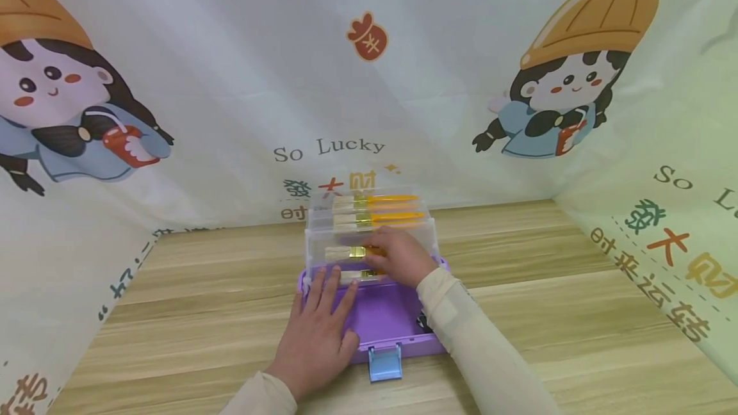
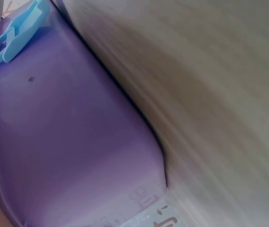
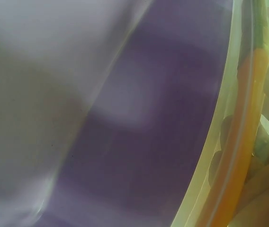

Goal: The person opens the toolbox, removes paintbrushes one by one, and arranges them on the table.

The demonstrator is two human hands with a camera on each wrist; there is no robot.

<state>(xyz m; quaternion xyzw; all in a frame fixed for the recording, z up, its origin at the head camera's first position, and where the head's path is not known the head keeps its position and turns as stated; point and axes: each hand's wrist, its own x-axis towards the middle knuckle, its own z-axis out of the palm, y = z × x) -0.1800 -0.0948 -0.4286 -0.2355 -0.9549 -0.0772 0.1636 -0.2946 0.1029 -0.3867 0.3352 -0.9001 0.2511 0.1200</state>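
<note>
A purple box [image 1: 383, 309] lies open on the wooden table, its clear tiered trays [image 1: 428, 235] raised at the back. Two paintbrushes [image 1: 398, 198] with orange handles lie in the upper tiers, bristles to the left. Lower down, my right hand [image 1: 403, 258] pinches the orange handle of another paintbrush [image 1: 346, 253]; that handle is mostly behind the fingers. One more paintbrush [image 1: 346, 276] lies just below, in the lowest tray. My left hand [image 1: 317, 338] is spread over the box's left side, fingertips at the lowest tray near that brush's bristles.
A light blue latch [image 1: 385, 364] hangs down from the box's front edge. A small dark thing [image 1: 423, 321] sits in the box's right corner, partly behind the right sleeve. Printed cloth walls [image 1: 426, 114] stand behind and beside the wooden table [image 1: 202, 312].
</note>
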